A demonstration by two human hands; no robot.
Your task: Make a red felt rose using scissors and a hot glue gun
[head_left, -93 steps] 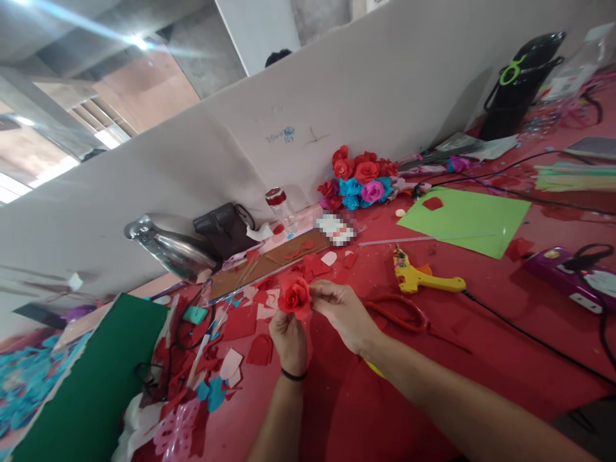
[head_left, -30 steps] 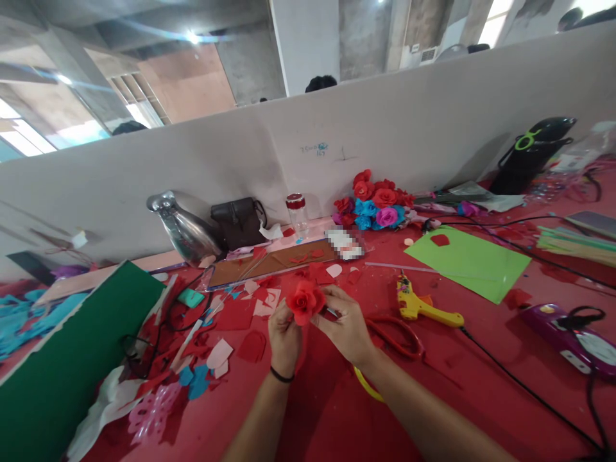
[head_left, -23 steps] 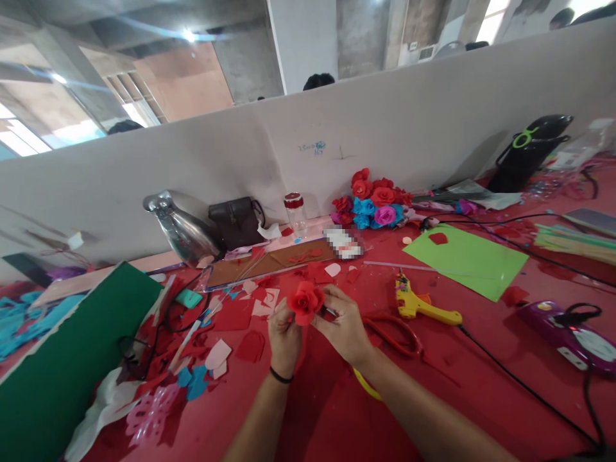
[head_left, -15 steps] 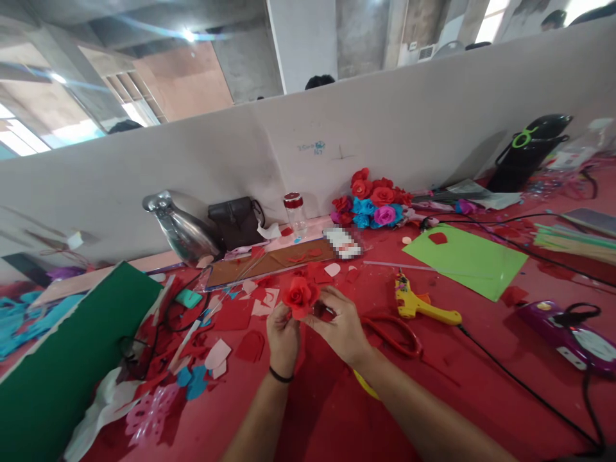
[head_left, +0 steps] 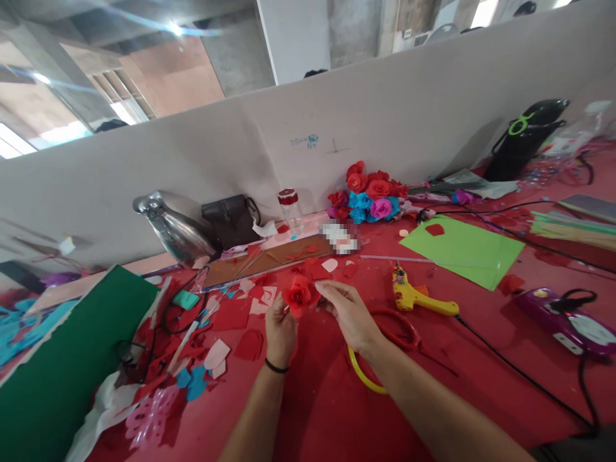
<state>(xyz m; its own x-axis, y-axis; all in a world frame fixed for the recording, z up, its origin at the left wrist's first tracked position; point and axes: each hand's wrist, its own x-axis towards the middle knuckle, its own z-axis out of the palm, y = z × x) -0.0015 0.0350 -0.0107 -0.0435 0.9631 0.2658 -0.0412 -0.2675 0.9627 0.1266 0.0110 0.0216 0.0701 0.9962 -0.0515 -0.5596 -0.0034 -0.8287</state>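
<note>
- Pinching the red paper rose [head_left: 298, 294] from beneath, the left hand [head_left: 280, 333] holds it above the red table [head_left: 320, 410]; the right hand [head_left: 349, 314] has curled fingers at its right edge, whether gripping I cannot tell.
- It already looks layered and open; loose paper pieces [head_left: 216, 354], left, lie unattached.
- Right, the yellow glue gun [head_left: 409, 296] lies unheld.
- Farther, a flower bunch [head_left: 378, 189] rests by the pale partition [head_left: 385, 122].
- Beyond, a broad column [head_left: 298, 38] and a ceiling light [head_left: 175, 27].
</note>
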